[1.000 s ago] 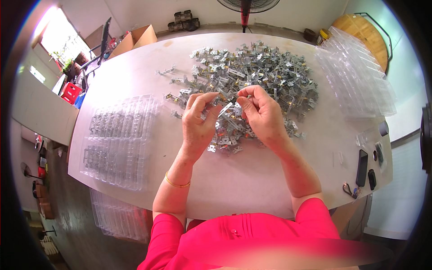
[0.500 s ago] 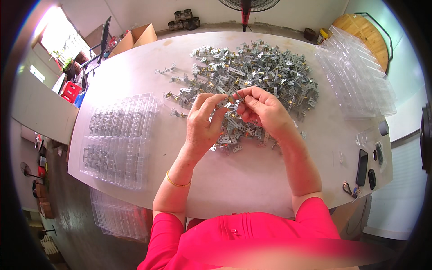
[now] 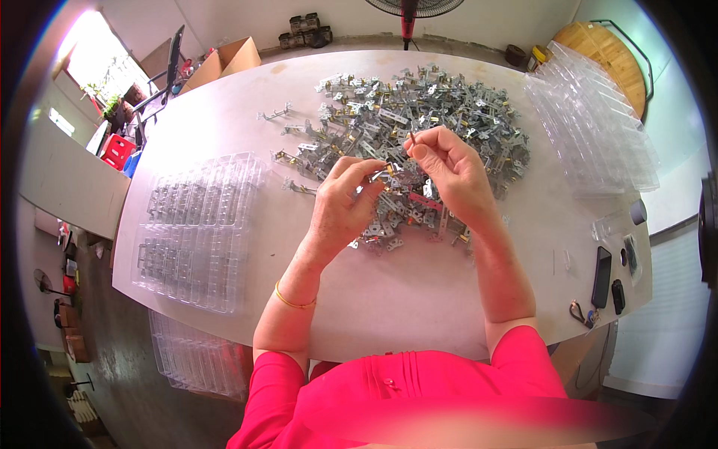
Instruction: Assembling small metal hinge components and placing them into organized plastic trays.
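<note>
A broad heap of small silvery metal brackets point(image 3: 426, 112), some with brass-coloured bits, lies on the pale table point(image 3: 404, 292). Over the near side of this heap, my left hand point(image 3: 340, 198) pinches a small metal bracket point(image 3: 380, 174) between thumb and fingertips. My right hand point(image 3: 452, 170) is a little to the right and farther off, its thumb and forefinger closed together. A thin, dark sliver shows at those fingertips, too small to name. The two hands are apart.
Clear plastic trays point(image 3: 243, 251) with metal parts in their compartments lie at the left. Stacked clear trays point(image 3: 591, 131) stand at the far right. A phone point(image 3: 601, 278) and keys point(image 3: 582, 316) rest near the right edge. A fan point(image 3: 409, 11) stands behind the table.
My right hand has moved away from the left, slightly rightward and farther off, so the fingertips are now separated. My left hand stays almost in place with the bracket.
</note>
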Available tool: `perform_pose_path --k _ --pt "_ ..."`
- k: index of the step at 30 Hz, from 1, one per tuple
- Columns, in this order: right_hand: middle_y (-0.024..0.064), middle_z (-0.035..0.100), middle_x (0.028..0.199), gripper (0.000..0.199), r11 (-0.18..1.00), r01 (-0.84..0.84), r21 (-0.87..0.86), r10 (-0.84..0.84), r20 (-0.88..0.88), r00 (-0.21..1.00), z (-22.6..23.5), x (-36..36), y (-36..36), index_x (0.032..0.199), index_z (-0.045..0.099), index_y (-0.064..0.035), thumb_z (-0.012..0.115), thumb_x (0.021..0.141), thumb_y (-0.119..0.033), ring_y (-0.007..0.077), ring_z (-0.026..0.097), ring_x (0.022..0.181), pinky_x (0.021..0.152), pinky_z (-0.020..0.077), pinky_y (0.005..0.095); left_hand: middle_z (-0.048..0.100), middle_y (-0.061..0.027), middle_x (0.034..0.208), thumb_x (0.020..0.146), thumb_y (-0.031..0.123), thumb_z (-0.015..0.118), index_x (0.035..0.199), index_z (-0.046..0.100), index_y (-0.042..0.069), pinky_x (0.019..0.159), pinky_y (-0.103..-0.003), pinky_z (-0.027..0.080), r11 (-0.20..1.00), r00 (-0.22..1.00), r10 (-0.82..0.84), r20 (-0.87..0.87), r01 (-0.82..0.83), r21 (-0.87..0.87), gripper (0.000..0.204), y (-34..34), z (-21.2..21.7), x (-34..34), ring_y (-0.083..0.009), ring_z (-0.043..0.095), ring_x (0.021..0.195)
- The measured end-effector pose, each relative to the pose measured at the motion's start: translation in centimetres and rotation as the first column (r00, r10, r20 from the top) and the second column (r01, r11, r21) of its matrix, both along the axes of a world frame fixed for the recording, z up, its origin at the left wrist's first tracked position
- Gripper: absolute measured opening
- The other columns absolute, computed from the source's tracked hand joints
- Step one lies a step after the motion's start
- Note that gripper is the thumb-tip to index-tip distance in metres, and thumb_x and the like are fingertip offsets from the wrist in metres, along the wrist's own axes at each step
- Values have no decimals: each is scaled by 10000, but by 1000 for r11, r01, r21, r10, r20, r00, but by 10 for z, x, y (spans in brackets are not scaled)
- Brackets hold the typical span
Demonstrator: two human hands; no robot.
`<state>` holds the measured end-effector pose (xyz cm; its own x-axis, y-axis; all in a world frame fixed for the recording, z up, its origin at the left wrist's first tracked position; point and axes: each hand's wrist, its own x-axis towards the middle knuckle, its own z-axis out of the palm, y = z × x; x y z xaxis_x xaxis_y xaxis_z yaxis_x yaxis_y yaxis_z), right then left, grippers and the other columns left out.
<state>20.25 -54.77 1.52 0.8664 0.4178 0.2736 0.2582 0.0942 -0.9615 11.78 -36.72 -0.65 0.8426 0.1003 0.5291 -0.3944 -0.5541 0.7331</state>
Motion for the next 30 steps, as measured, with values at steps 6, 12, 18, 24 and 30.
perform_pose_path --k 6,12,18,24,30 --pt "52 676 967 75 991 -52 -122 100 430 897 7 -7 -1 972 660 -22 681 945 -89 163 625 841 764 501 303 661 -82 1015 891 13 702 1148 686 -3 818 -287 513 997 998 -24 -59 20 -70 258 3 0 -1 -165 636 929" --pt "51 656 906 68 983 -12 -182 88 415 905 2 -7 2 971 657 -22 689 934 -70 151 615 800 709 497 295 673 -63 1090 957 67 671 1227 657 12 815 -279 510 965 979 -140 -148 101 -242 276 5 -3 -2 -160 636 948" --pt "-12 648 877 75 996 35 79 -40 61 997 7 -5 1 1003 654 -27 627 1005 -96 61 600 797 741 511 236 671 -113 1160 1061 158 500 1327 568 -30 867 -304 520 636 964 -263 51 212 -741 334 12 -2 1 -190 655 998" --pt "11 664 930 109 951 45 307 -21 -81 996 3 -1 4 1029 654 -24 600 1024 -118 89 619 836 796 544 270 661 -150 1230 1056 182 527 1332 569 -32 880 -335 529 653 962 -274 -22 169 -738 352 15 -14 7 -221 654 1073" --pt "13 671 967 124 953 34 302 35 -222 974 -2 -8 13 1034 653 -33 598 1028 -144 93 632 868 798 554 271 652 -144 1274 1043 165 554 1352 572 -4 907 -330 538 569 933 -356 53 262 -779 352 4 -13 8 -226 640 1156"
